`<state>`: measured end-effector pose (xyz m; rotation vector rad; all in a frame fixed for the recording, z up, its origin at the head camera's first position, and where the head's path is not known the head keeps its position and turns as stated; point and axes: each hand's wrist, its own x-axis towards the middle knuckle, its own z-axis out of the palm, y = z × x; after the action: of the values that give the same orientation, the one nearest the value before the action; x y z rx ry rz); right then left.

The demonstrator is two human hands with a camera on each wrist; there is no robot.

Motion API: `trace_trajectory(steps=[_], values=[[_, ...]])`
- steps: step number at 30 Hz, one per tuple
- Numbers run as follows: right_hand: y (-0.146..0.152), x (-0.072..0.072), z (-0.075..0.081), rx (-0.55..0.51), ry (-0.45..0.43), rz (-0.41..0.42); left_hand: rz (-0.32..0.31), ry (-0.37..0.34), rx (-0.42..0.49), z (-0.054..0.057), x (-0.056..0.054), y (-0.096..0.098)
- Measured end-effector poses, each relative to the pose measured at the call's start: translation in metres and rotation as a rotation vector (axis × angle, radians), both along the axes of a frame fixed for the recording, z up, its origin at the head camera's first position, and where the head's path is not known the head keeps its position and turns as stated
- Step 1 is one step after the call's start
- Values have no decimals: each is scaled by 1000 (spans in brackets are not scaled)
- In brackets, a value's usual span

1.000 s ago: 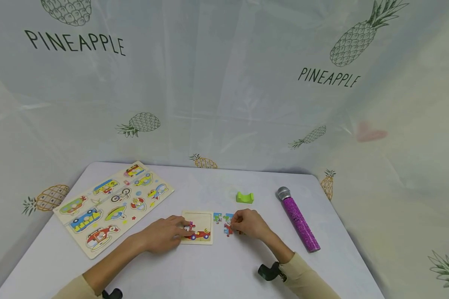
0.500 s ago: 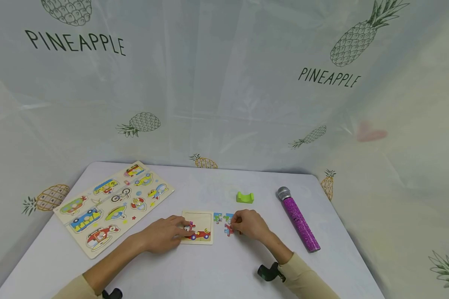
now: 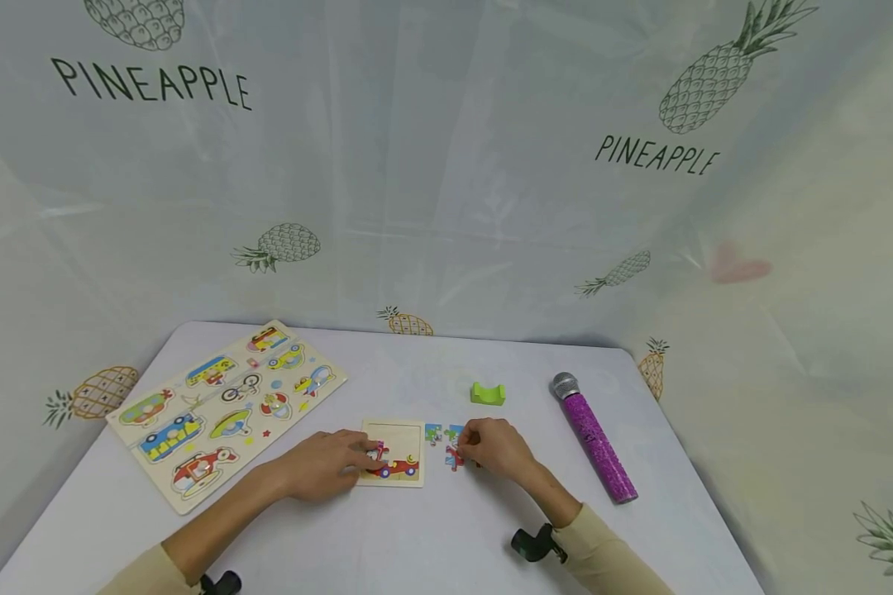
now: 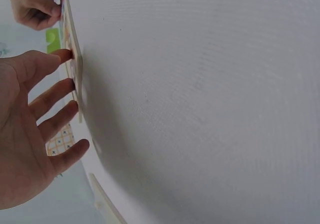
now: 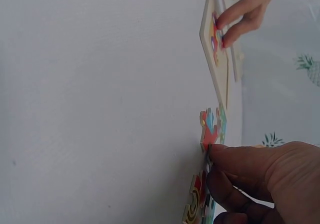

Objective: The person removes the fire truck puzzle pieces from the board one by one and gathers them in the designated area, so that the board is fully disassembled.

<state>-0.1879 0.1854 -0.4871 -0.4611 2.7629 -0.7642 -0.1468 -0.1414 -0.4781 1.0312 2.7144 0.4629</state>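
My left hand [image 3: 323, 467] rests its fingertips on a small wooden jigsaw tray [image 3: 394, 431], in which a red vehicle picture [image 3: 399, 468] is partly laid. In the left wrist view the fingers are extended and spread, their tips on the tray. Right of the tray lie loose jigsaw pieces, one mostly blue and green [image 3: 433, 434]. Among them my right hand [image 3: 500, 446] pinches a jigsaw piece between thumb and forefinger, mostly hidden by the fingers. A red and blue piece [image 5: 208, 129] lies at the thumb tip, and another piece [image 5: 192, 201] lies below in that view.
A large wooden vehicle puzzle board [image 3: 260, 376] lies at the left of the white table. Behind the pieces sits a green curved block [image 3: 487, 394]. A glittery purple toy microphone [image 3: 595, 438] lies at the right. A pineapple-print curtain hangs behind.
The left hand stays on the tray. The right hand keeps its place at the loose pieces, with barely any movement; the piece beneath its fingers at the right is more covered than one second ago.
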Motion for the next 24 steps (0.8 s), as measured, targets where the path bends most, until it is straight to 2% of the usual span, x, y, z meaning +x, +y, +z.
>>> trace_trajectory(steps=[5, 17, 24], values=[[0, 2, 1, -4, 7, 10, -3, 9, 14, 1, 1, 0], [-1, 2, 1, 4, 19, 5, 29, -21, 16, 5, 5, 0], [-1, 3, 0, 1, 16, -4, 34, -22, 14, 2, 5, -1]])
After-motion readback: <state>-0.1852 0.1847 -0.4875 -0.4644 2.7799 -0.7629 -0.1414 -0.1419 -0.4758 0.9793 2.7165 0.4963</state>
